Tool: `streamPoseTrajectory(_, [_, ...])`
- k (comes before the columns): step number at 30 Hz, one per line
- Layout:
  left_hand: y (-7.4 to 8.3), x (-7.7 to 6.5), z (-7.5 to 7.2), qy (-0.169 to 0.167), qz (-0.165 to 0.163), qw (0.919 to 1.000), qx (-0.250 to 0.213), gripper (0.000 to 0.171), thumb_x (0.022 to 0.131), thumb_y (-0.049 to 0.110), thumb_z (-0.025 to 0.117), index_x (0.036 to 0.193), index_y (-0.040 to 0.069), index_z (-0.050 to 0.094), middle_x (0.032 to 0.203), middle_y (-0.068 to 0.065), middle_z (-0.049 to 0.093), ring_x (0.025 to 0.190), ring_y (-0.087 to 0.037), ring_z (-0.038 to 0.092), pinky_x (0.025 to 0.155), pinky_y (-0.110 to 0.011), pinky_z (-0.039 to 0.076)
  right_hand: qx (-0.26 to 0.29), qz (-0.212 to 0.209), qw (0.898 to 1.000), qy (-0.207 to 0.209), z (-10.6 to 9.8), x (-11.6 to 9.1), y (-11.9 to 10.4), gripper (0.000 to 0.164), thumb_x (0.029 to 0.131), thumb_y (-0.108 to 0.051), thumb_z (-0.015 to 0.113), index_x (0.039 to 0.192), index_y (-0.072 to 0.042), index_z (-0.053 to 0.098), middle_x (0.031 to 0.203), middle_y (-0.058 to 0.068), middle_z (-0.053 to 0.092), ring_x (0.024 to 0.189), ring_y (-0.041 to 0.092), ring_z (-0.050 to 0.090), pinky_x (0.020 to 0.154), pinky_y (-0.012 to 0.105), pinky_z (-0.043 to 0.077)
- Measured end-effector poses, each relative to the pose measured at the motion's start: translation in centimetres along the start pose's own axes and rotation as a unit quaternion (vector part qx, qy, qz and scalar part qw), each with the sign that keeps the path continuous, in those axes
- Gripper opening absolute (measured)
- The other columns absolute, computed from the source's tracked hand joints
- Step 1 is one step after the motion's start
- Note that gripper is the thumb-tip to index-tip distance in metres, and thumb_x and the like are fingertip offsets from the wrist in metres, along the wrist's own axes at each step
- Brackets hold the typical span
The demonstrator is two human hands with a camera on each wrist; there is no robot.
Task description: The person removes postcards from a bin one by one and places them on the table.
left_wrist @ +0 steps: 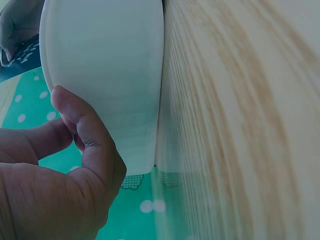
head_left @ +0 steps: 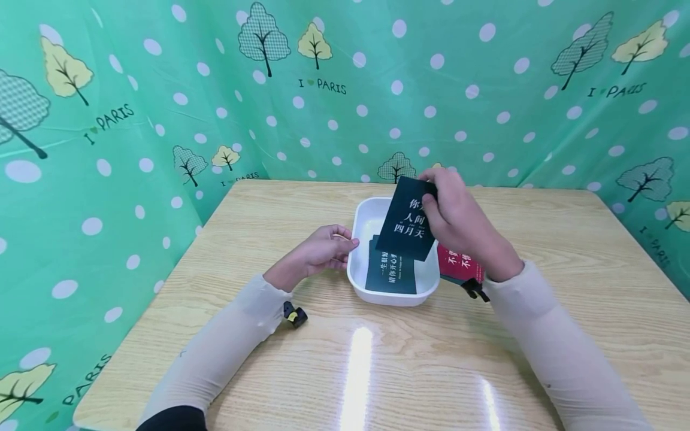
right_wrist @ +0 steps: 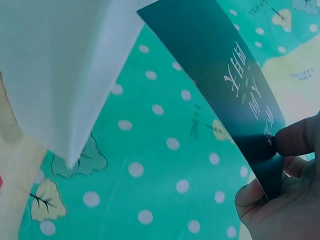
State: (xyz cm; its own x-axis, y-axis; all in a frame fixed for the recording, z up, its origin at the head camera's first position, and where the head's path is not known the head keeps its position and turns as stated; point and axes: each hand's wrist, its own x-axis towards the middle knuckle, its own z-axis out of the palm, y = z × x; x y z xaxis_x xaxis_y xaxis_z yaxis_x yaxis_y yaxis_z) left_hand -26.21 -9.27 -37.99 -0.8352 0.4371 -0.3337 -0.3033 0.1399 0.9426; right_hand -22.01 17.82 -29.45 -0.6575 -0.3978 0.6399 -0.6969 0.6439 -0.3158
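My right hand (head_left: 453, 206) pinches a dark green card (head_left: 405, 224) with white Chinese characters by its upper right edge. The card is tilted above a white plastic tub (head_left: 429, 281), its lower end overlapping the tub's inside in the head view. In the right wrist view, the thumb lies on the printed face of the card (right_wrist: 220, 85) and other fingers are behind it. More dark green cards (head_left: 390, 272) lie flat on the tub's floor. My left hand (head_left: 323, 248) holds the tub's left rim, thumb at the edge and fingers curled beside the wall (left_wrist: 110, 90).
To the right of the tub, a red card (head_left: 458, 263) with white characters lies on top of a dark one, partly behind my right wrist. The wooden table (head_left: 259, 233) ends at a green polka-dot curtain (head_left: 323, 120). Black wrist straps (head_left: 294, 315) hang below my sleeves.
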Motion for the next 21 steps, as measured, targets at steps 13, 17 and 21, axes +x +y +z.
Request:
streamPoseTrajectory(13, [0.1, -0.1, 0.0, 0.000, 0.004, 1.0000, 0.000, 0.027, 0.098, 0.011, 0.061, 0.117, 0.003, 0.044, 0.091, -0.012, 0.061, 0.067, -0.017, 0.059, 0.063, -0.031, 0.053, -0.021, 0.045, 0.997, 0.057, -3.7, -0.1, 1.5, 0.023, 0.095, 0.006, 0.043, 0.117, 0.010, 0.046, 0.107, 0.021, 0.048, 0.098, 0.030, 0.037, 0.075, 0.040, 0.034])
streamPoseTrajectory(17, [0.2, 0.0, 0.1, -0.002, 0.002, 1.0000, 0.001, 0.027, 0.097, 0.011, 0.061, 0.117, 0.003, 0.044, 0.092, -0.012, 0.061, 0.067, -0.017, 0.059, 0.062, -0.030, 0.054, -0.029, 0.075, 0.993, 0.082, -4.7, -0.3, 2.1, 0.023, 0.094, 0.005, 0.041, 0.115, 0.009, 0.049, 0.105, 0.020, 0.051, 0.096, 0.030, 0.038, 0.074, 0.041, 0.033])
streamPoseTrajectory(21, [0.2, -0.1, 0.2, -0.002, -0.001, 1.0000, -0.001, 0.027, 0.097, 0.011, 0.061, 0.117, 0.003, 0.044, 0.091, -0.011, 0.061, 0.067, -0.018, 0.059, 0.062, -0.030, 0.054, -0.033, 0.112, 0.988, 0.098, -5.5, -0.4, 3.0, 0.025, 0.092, 0.002, 0.039, 0.114, 0.009, 0.051, 0.104, 0.021, 0.053, 0.094, 0.031, 0.038, 0.074, 0.042, 0.032])
